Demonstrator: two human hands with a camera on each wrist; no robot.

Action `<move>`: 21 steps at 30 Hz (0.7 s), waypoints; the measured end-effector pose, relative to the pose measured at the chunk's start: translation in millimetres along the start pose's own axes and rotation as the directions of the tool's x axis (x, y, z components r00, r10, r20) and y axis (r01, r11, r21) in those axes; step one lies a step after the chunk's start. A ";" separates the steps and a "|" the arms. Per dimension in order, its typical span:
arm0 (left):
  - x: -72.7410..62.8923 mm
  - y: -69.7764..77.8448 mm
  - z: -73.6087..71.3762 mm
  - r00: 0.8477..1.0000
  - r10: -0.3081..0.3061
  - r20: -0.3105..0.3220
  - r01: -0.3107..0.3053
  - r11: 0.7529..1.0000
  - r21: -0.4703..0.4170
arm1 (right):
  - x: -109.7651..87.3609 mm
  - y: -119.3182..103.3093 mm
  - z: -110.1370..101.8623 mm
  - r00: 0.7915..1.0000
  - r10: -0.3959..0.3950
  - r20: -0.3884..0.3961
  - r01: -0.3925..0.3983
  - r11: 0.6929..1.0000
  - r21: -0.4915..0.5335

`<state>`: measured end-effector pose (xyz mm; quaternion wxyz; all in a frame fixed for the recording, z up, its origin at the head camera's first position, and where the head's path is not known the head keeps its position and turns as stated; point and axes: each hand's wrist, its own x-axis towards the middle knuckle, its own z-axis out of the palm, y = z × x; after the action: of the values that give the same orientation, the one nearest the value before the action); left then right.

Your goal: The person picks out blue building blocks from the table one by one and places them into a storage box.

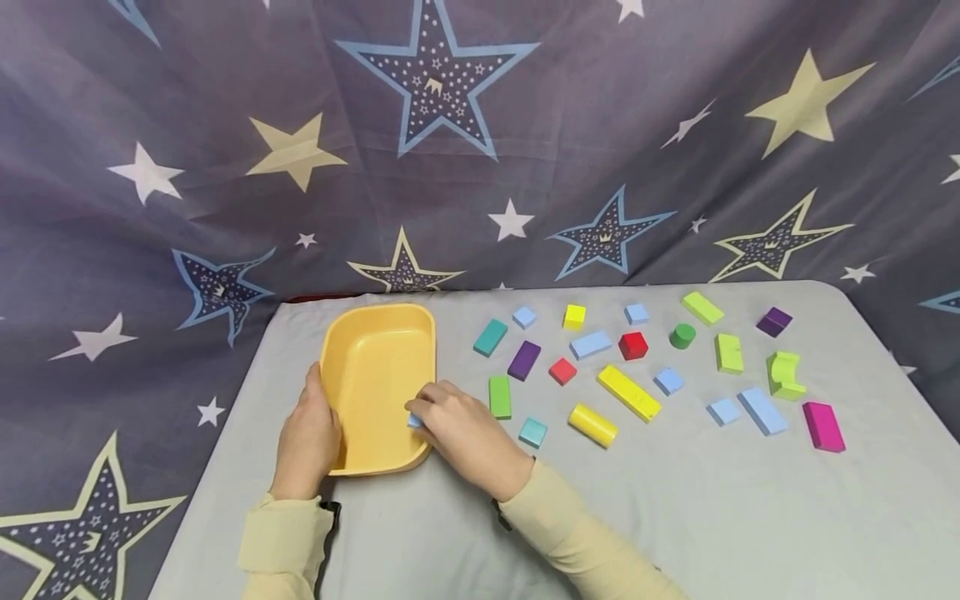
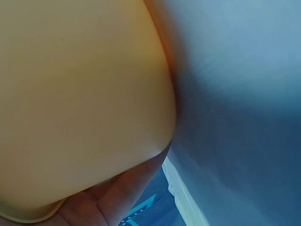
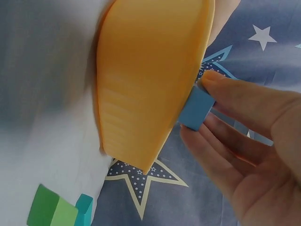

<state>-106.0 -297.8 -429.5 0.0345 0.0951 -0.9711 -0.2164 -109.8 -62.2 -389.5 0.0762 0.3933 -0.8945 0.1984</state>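
Observation:
A yellow plastic tray (image 1: 378,379) with rounded corners lies at the left of the table. My left hand (image 1: 307,437) grips its left side near the front corner; in the left wrist view part of that hand (image 2: 108,202) shows past the tray's outer wall (image 2: 89,103). My right hand (image 1: 468,433) pinches a small light blue block (image 3: 196,108) between thumb and fingertips, right at the tray's right rim. In the head view only a bit of this block shows under the fingers. Nearest to the right hand lie a green block (image 1: 499,397) and a teal block (image 1: 533,432).
Several toy blocks are scattered to the right, among them a yellow cylinder (image 1: 593,426), a long yellow block (image 1: 630,393), a red cube (image 1: 633,346), a green cylinder (image 1: 682,336) and a magenta block (image 1: 824,427). A star-printed cloth (image 1: 465,200) hangs behind the grey table (image 1: 675,525).

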 end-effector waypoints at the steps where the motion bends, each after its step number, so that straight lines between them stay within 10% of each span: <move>1: -0.6 -0.3 0.2 1.000 0.001 -0.003 -0.001 1.000 0.000 | 0.1 -0.2 0.7 1.000 0.000 -0.001 0.000 1.000 -0.001; 21: -0.7 0.2 1.4 1.000 -0.006 -0.006 0.006 1.000 0.014 | 11.0 -0.3 6.0 0.999 0.004 0.044 -0.004 1.000 0.004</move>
<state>-105.5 -296.8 -430.7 0.0361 0.0989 -0.9722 -0.2093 -116.9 -72.3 -391.6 0.0553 0.3961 -0.8963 0.1917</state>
